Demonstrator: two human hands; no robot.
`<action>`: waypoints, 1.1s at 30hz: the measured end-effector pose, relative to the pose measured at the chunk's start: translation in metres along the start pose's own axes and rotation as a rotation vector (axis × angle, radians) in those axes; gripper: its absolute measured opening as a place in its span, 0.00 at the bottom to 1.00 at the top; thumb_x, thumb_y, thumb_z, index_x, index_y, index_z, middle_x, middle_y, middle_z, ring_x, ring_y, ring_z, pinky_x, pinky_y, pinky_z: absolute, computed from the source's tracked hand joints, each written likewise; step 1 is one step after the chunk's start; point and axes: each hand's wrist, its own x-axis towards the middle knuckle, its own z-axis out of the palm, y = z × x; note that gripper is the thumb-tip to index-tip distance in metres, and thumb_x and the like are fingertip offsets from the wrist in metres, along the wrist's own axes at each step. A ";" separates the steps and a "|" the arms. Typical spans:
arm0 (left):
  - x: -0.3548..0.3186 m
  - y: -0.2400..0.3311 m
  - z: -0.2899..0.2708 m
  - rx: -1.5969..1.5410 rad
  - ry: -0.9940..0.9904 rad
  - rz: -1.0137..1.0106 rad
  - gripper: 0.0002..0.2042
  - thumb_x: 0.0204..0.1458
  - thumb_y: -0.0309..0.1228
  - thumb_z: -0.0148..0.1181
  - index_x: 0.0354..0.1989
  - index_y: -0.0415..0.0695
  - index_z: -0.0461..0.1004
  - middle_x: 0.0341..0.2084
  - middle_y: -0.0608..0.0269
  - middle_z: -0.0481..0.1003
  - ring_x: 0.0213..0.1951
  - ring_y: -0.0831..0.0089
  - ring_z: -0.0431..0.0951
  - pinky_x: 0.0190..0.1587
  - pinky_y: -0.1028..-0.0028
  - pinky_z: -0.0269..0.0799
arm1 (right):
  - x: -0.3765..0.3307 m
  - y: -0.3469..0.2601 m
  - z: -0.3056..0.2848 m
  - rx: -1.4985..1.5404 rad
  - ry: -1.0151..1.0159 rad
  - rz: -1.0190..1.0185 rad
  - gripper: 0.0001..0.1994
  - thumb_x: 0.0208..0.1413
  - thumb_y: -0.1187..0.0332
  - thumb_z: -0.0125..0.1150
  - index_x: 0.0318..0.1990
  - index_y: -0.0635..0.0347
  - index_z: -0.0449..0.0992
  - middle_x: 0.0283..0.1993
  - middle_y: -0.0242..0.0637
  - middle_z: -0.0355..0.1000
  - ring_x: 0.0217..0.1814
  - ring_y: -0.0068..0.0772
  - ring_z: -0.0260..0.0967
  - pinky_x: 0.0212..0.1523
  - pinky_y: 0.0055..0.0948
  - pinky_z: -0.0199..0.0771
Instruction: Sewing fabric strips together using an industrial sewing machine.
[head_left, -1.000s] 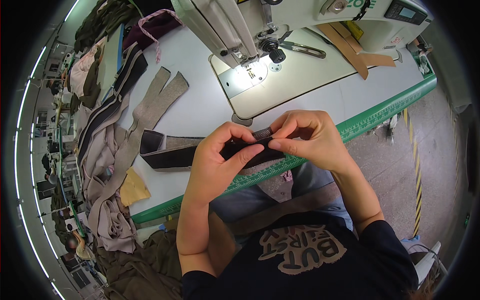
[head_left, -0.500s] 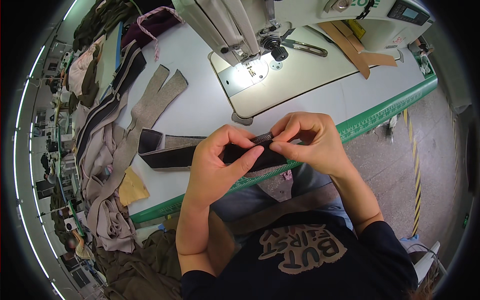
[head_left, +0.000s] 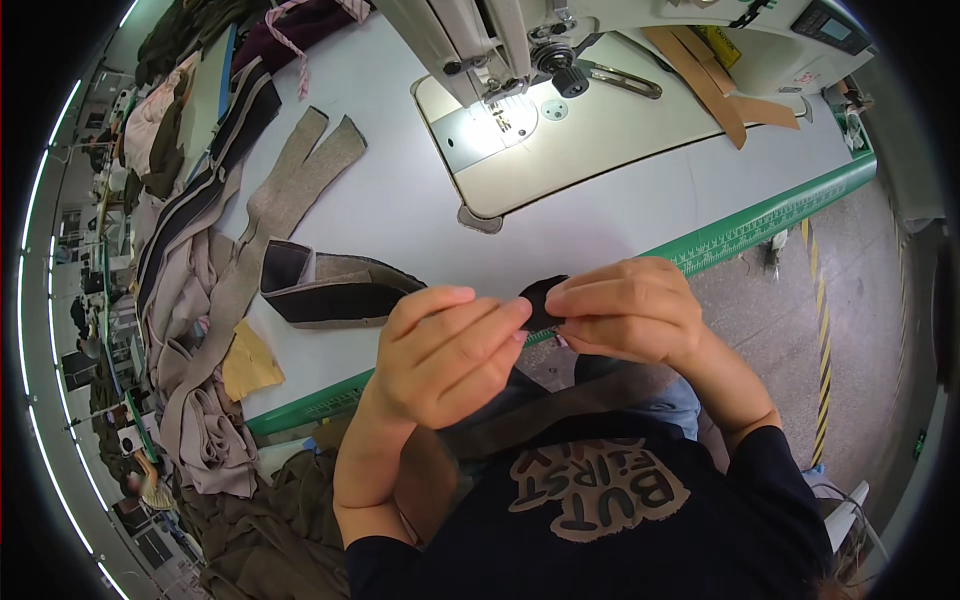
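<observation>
A fabric strip (head_left: 345, 305), black on one face and grey on the other, runs along the table's front edge and is folded into a loop at its left. My left hand (head_left: 445, 355) is closed over its middle part and hides it, thumb and fingers pinched together. Between my two hands a short dark bit of the strip shows, bent up. My right hand (head_left: 635, 310) pinches that part between thumb and fingers. Both hands are just above the front edge, near my lap. How the fabric lies inside the fingers is hidden.
A sewing machine (head_left: 480, 140) stands at the back, its lamp lit over the needle plate. Small snips (head_left: 625, 82) and brown card pieces (head_left: 700, 75) lie on its bed. Grey strips (head_left: 290, 190) and heaped cloth (head_left: 210, 440) are at left. A green ruler edge (head_left: 750, 225) borders the table.
My left hand has turned, its back now facing up, and my right fingers have closed together more. The strip between them is bent up; its looped end has shifted slightly left in view.
</observation>
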 end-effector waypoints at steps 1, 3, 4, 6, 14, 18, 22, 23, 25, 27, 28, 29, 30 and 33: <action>-0.002 0.002 -0.001 0.100 0.002 0.092 0.08 0.45 0.21 0.67 0.27 0.49 0.75 0.38 0.69 0.83 0.38 0.77 0.82 0.50 0.71 0.74 | -0.002 0.000 -0.002 -0.048 -0.026 -0.067 0.11 0.43 0.80 0.74 0.34 0.62 0.78 0.42 0.43 0.81 0.41 0.38 0.82 0.36 0.28 0.83; -0.007 0.002 0.001 0.130 0.014 0.126 0.07 0.45 0.22 0.66 0.26 0.49 0.74 0.38 0.70 0.83 0.38 0.77 0.82 0.52 0.72 0.72 | -0.003 -0.001 -0.003 -0.093 -0.055 -0.131 0.11 0.44 0.80 0.74 0.35 0.62 0.78 0.42 0.43 0.81 0.42 0.38 0.82 0.37 0.28 0.84; -0.010 0.002 0.002 0.160 0.025 0.167 0.07 0.45 0.23 0.65 0.26 0.50 0.74 0.38 0.70 0.83 0.38 0.78 0.82 0.53 0.74 0.71 | -0.004 -0.001 -0.002 -0.113 -0.052 -0.173 0.11 0.44 0.80 0.74 0.35 0.62 0.78 0.43 0.43 0.81 0.43 0.38 0.82 0.37 0.28 0.84; -0.012 0.001 0.003 0.189 0.039 0.208 0.06 0.46 0.24 0.64 0.25 0.51 0.73 0.38 0.71 0.83 0.39 0.78 0.82 0.55 0.75 0.69 | -0.005 0.001 -0.002 -0.159 -0.044 -0.258 0.11 0.45 0.80 0.73 0.35 0.62 0.77 0.44 0.43 0.81 0.43 0.38 0.82 0.37 0.27 0.84; -0.014 0.002 0.001 0.207 0.017 0.284 0.06 0.48 0.23 0.65 0.28 0.49 0.73 0.38 0.65 0.84 0.40 0.74 0.84 0.56 0.73 0.65 | -0.007 0.000 -0.002 -0.161 -0.012 -0.260 0.11 0.44 0.81 0.73 0.35 0.62 0.77 0.45 0.44 0.80 0.44 0.38 0.82 0.39 0.26 0.85; -0.012 0.001 0.003 0.272 0.028 0.285 0.04 0.47 0.27 0.59 0.25 0.53 0.73 0.38 0.72 0.83 0.40 0.81 0.82 0.57 0.77 0.66 | -0.005 0.000 -0.001 -0.171 0.027 -0.267 0.07 0.43 0.79 0.72 0.29 0.63 0.79 0.41 0.42 0.81 0.40 0.34 0.83 0.36 0.22 0.84; -0.011 0.001 0.004 0.271 0.031 0.302 0.03 0.48 0.27 0.58 0.25 0.52 0.73 0.37 0.72 0.83 0.40 0.81 0.82 0.58 0.77 0.66 | -0.008 -0.001 0.000 -0.184 0.047 -0.249 0.08 0.43 0.79 0.73 0.30 0.63 0.79 0.42 0.41 0.80 0.40 0.33 0.83 0.34 0.21 0.83; -0.011 0.001 0.004 0.269 0.029 0.309 0.03 0.48 0.28 0.58 0.25 0.52 0.73 0.37 0.72 0.83 0.40 0.81 0.82 0.59 0.76 0.66 | -0.009 -0.001 0.000 -0.184 0.046 -0.248 0.08 0.43 0.79 0.73 0.30 0.63 0.79 0.42 0.41 0.80 0.40 0.33 0.83 0.34 0.21 0.83; -0.011 0.001 0.004 0.265 0.025 0.325 0.03 0.48 0.28 0.57 0.25 0.52 0.73 0.36 0.72 0.83 0.40 0.80 0.82 0.60 0.76 0.66 | -0.012 -0.001 0.001 -0.209 0.068 -0.263 0.08 0.43 0.79 0.73 0.31 0.63 0.79 0.42 0.41 0.80 0.40 0.32 0.83 0.34 0.20 0.82; -0.011 0.001 0.004 0.263 0.022 0.327 0.03 0.48 0.28 0.57 0.24 0.52 0.73 0.36 0.72 0.83 0.40 0.80 0.82 0.60 0.76 0.66 | -0.014 -0.001 0.001 -0.223 0.080 -0.269 0.09 0.44 0.79 0.74 0.31 0.63 0.79 0.42 0.41 0.80 0.40 0.32 0.83 0.33 0.20 0.82; -0.011 0.001 0.004 0.263 0.020 0.328 0.03 0.48 0.28 0.57 0.24 0.51 0.73 0.36 0.71 0.83 0.40 0.80 0.82 0.60 0.76 0.67 | -0.013 -0.001 0.001 -0.228 0.077 -0.268 0.09 0.44 0.79 0.74 0.32 0.63 0.79 0.42 0.40 0.80 0.40 0.32 0.83 0.33 0.20 0.82; -0.011 0.001 0.004 0.262 0.017 0.329 0.03 0.48 0.28 0.57 0.24 0.51 0.73 0.36 0.71 0.83 0.40 0.80 0.82 0.60 0.76 0.67 | -0.013 -0.001 0.001 -0.232 0.074 -0.267 0.09 0.44 0.79 0.74 0.32 0.62 0.79 0.42 0.40 0.80 0.40 0.32 0.83 0.33 0.20 0.82; -0.011 0.001 0.004 0.262 0.017 0.330 0.03 0.48 0.28 0.57 0.24 0.51 0.73 0.36 0.71 0.83 0.40 0.80 0.82 0.60 0.76 0.67 | -0.013 -0.001 0.001 -0.236 0.072 -0.266 0.09 0.44 0.79 0.74 0.32 0.62 0.79 0.42 0.40 0.80 0.40 0.32 0.83 0.34 0.20 0.82; -0.011 0.001 0.005 0.266 0.025 0.335 0.03 0.48 0.28 0.57 0.24 0.51 0.73 0.36 0.71 0.83 0.40 0.80 0.82 0.60 0.76 0.67 | -0.014 -0.002 0.001 -0.232 0.072 -0.257 0.09 0.44 0.79 0.74 0.32 0.62 0.78 0.42 0.40 0.80 0.40 0.32 0.83 0.34 0.19 0.82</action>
